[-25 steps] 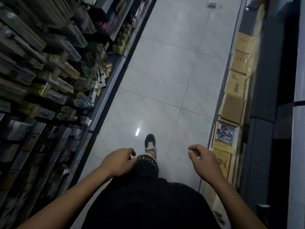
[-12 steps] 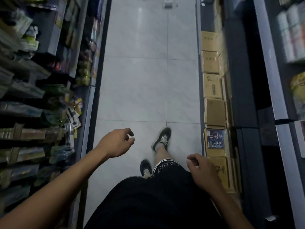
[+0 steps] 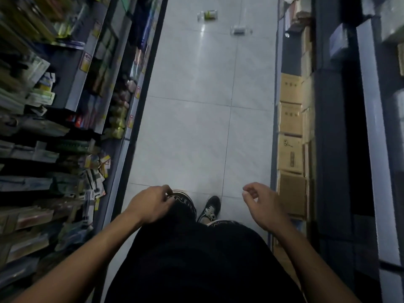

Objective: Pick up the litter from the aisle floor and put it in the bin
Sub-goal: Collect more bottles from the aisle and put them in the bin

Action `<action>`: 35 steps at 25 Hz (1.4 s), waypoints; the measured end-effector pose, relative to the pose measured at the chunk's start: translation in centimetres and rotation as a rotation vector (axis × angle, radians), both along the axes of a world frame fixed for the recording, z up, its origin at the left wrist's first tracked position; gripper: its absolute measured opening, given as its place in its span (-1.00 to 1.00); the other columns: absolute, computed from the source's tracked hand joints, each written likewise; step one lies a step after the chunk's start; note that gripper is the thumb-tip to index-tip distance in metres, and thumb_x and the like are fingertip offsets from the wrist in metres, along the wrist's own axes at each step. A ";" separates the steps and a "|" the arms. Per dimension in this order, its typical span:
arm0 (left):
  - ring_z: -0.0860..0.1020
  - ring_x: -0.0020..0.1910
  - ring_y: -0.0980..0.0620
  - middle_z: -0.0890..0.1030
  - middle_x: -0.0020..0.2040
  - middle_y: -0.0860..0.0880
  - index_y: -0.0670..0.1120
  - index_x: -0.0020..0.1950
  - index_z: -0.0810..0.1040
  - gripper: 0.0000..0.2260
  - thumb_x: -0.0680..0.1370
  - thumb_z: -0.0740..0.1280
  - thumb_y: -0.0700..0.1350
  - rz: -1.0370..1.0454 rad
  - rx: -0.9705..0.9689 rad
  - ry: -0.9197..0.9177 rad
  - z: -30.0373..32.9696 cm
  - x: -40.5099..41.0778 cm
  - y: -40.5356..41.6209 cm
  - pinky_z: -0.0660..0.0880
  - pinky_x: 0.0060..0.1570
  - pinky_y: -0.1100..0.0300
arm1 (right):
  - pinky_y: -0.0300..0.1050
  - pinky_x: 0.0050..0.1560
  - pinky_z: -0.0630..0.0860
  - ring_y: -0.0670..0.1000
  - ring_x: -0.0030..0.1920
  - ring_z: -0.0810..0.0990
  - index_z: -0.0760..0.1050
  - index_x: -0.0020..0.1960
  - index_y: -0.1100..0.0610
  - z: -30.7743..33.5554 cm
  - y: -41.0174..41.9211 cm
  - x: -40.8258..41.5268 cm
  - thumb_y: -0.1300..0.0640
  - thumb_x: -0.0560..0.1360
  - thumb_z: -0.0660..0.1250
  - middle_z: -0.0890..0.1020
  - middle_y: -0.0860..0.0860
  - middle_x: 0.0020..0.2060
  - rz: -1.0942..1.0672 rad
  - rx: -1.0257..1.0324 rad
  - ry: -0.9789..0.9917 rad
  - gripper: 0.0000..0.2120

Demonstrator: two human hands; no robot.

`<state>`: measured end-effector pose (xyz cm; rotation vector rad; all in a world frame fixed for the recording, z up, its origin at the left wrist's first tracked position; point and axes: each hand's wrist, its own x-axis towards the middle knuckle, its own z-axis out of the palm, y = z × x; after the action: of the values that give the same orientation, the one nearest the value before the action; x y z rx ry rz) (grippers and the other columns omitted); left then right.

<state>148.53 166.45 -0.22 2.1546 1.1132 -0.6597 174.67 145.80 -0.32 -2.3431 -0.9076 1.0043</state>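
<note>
Both our hands, left (image 3: 153,204) and right (image 3: 263,205), hang loosely curled and empty; two bottles (image 3: 207,15) (image 3: 240,31) lie crosswise far ahead on the floor (image 3: 192,127), the clear one nearer our right.

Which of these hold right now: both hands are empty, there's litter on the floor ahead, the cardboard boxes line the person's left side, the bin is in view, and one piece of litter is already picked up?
1. Both hands hold nothing. True: the left hand and right hand hang loosely curled and empty.
2. Litter lies on the floor ahead. True: a yellow-labelled piece and a clear piece lie far up the aisle floor.
3. Cardboard boxes line the left side. False: the cardboard boxes stand along the right; stocked shelves fill the left.
4. The bin is in view. False: no bin shows.
5. One piece is already picked up. False: both pieces lie on the floor.
</note>
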 end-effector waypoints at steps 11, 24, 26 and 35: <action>0.62 0.07 0.00 0.68 0.11 0.08 0.07 0.30 0.54 -0.65 0.58 0.21 0.15 0.110 -0.043 0.014 -1.0 11.1 20.1 0.56 0.08 0.03 | -0.05 0.01 0.59 -0.13 -0.02 0.60 0.59 0.10 -0.04 -0.3 21.6 12.8 -0.01 0.62 0.30 0.65 -0.13 -0.03 0.049 -0.030 -0.031 -0.87; 0.61 0.03 0.03 0.68 0.07 0.12 0.08 0.29 0.54 -0.68 0.59 0.21 0.12 -0.055 -0.011 0.013 -1.2 37.1 42.4 0.56 0.05 0.06 | -0.03 0.04 0.59 -0.13 -0.05 0.63 0.62 0.03 -0.07 -2.4 32.0 30.7 0.04 0.58 0.36 0.66 -0.16 -0.07 -0.236 -0.113 0.038 -0.92; 0.60 0.03 0.03 0.68 0.07 0.13 0.08 0.29 0.54 -0.68 0.59 0.21 0.12 -0.058 -0.015 0.038 -1.2 40.7 44.0 0.55 0.03 0.08 | -0.02 0.07 0.59 -0.12 -0.03 0.63 0.62 0.06 -0.06 -2.6 34.8 35.2 0.02 0.58 0.34 0.67 -0.15 -0.04 -0.222 -0.104 0.046 -0.89; 0.62 -0.02 0.06 0.68 0.05 0.12 0.11 0.24 0.56 -0.70 0.59 0.21 0.18 0.084 -0.045 0.058 -0.7 49.9 51.7 0.57 0.05 0.06 | -0.05 0.07 0.60 -0.16 0.02 0.60 0.60 0.10 -0.06 -0.2 52.6 53.6 -0.04 0.61 0.28 0.64 -0.20 -0.02 -0.029 -0.026 0.018 -0.84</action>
<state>198.45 218.10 -0.90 2.0510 1.2010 -0.7056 228.25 198.38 -0.48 -2.3577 -0.8563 1.0298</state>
